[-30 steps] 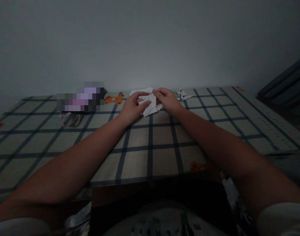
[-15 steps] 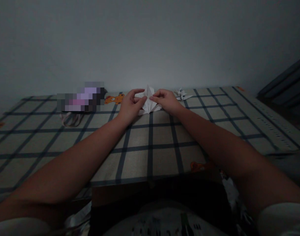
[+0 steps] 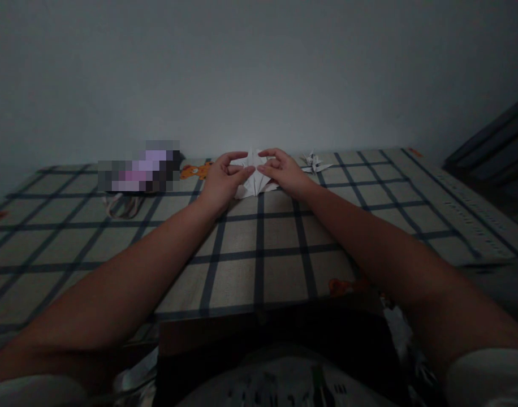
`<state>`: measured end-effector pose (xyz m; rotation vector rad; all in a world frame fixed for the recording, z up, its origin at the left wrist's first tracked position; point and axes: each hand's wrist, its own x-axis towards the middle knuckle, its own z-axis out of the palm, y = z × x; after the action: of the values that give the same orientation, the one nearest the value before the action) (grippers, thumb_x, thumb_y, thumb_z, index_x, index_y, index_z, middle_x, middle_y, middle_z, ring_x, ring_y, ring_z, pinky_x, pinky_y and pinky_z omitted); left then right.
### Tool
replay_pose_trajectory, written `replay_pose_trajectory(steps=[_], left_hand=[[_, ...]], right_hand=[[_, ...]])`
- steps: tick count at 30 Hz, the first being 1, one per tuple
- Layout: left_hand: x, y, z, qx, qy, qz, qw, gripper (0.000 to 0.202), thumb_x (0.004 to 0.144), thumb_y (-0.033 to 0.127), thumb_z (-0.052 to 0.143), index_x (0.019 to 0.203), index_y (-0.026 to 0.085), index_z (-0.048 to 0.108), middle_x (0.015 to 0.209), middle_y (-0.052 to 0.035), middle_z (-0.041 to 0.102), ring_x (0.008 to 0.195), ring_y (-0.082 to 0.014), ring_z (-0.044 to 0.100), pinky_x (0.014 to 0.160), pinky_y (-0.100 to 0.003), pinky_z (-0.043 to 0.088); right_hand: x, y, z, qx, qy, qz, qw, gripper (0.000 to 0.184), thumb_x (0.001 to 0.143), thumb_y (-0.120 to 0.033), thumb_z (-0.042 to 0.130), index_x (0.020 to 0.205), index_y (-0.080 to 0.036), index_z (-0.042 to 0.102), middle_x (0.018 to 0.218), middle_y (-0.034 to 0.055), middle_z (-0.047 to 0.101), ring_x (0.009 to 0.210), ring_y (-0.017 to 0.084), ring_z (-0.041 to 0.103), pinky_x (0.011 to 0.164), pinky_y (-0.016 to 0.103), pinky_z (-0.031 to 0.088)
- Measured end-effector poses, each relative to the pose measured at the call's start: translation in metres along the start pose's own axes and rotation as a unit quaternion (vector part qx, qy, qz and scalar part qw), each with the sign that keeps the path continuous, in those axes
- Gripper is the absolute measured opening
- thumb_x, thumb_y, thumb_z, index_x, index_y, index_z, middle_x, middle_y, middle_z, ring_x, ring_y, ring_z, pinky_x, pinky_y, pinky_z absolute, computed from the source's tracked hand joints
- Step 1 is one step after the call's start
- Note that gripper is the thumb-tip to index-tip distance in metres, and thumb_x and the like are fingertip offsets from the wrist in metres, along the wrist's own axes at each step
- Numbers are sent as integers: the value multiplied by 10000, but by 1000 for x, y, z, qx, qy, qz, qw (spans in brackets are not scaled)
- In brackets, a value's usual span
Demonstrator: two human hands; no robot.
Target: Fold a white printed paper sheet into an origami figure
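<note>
A piece of folded white paper [image 3: 256, 185], creased down its middle with pointed flaps, rests on the checked tablecloth near the wall. My left hand [image 3: 222, 180] is at its left side, thumb tip on the paper close to the centre crease, forefinger stretched towards the upper edge. From the right, my right hand [image 3: 289, 175] grips the paper in a matching way, its thumb tip almost meeting the other thumb. Both hands partly hide the side flaps. Just beyond my right hand lies a spiky folded paper piece [image 3: 314, 163], perhaps an origami crane.
The table wears a checked tablecloth [image 3: 237, 282] with printed orange bears. At the back left lies a blurred-out purple and dark object [image 3: 146, 169], with a looped cord [image 3: 123, 208] in front. A grey wall [image 3: 259, 73] stands behind. Dark striped fabric [image 3: 496, 141] is at the far right.
The upright central point of the paper has been spread and lowered between my hands. My right forefinger has lifted and straightened towards the upper edge; my left hand has shifted slightly left.
</note>
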<state>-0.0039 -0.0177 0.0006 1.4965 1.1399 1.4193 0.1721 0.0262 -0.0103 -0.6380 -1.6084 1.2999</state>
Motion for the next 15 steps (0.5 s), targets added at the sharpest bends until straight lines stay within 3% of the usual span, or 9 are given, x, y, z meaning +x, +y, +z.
replay_pose_trajectory(steps=[3, 8, 13, 15], left_hand=[[0, 1, 0, 1, 16, 2, 1000, 546, 687, 395, 798, 1159, 195, 607, 652, 23, 638, 478, -96, 534, 457, -206, 372], [2, -4, 3, -41, 0, -32, 999, 625, 676, 419, 808, 1215, 209, 569, 754, 3, 672, 608, -128, 629, 565, -235, 484], [5, -7, 4, -138, -74, -111, 981, 368, 695, 415, 793, 926, 167, 649, 900, -56, 706, 762, -147, 668, 689, -277, 554], [5, -8, 4, -147, -72, -113, 980, 353, 681, 402, 803, 895, 162, 656, 894, -66, 713, 758, -153, 667, 691, -284, 557]], right_hand=[[0, -1, 2, 8, 3, 39, 999, 268, 764, -267, 743, 935, -177, 556, 730, -42, 605, 644, 84, 588, 613, 212, 495], [0, -4, 2, 13, 26, 52, 998, 209, 775, -235, 727, 813, -178, 530, 695, -37, 623, 610, 80, 591, 595, 206, 501], [2, -2, 0, 18, 54, 50, 997, 240, 773, -257, 734, 792, -189, 505, 697, -42, 606, 614, 77, 587, 594, 202, 506], [2, -1, 1, 28, 51, 58, 997, 257, 775, -275, 731, 782, -192, 488, 694, -49, 583, 611, 73, 578, 599, 203, 509]])
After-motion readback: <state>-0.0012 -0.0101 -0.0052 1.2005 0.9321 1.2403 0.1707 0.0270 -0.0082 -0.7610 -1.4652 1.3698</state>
